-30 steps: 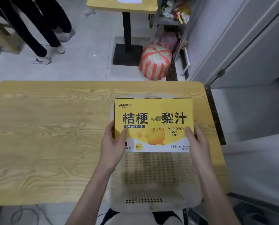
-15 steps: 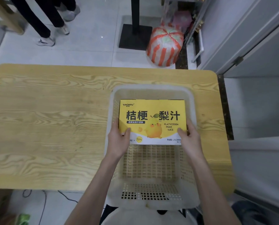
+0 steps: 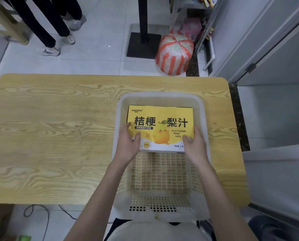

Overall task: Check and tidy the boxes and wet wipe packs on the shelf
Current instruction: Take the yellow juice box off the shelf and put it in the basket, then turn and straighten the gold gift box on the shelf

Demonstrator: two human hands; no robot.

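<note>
Holding the VAGOFU "PEAR JUICE" box (image 3: 162,117), left hand (image 3: 128,145) and right hand (image 3: 195,147) grip its sides.

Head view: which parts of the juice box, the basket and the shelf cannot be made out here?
- Juice box: the left hand and the right hand cover the print at its lower corners. Its underside is hidden, so contact with the basket floor is unclear.
- Basket, near wall: blurred.
- Shelf: cut off by the top edge, goods too small to name.
</note>
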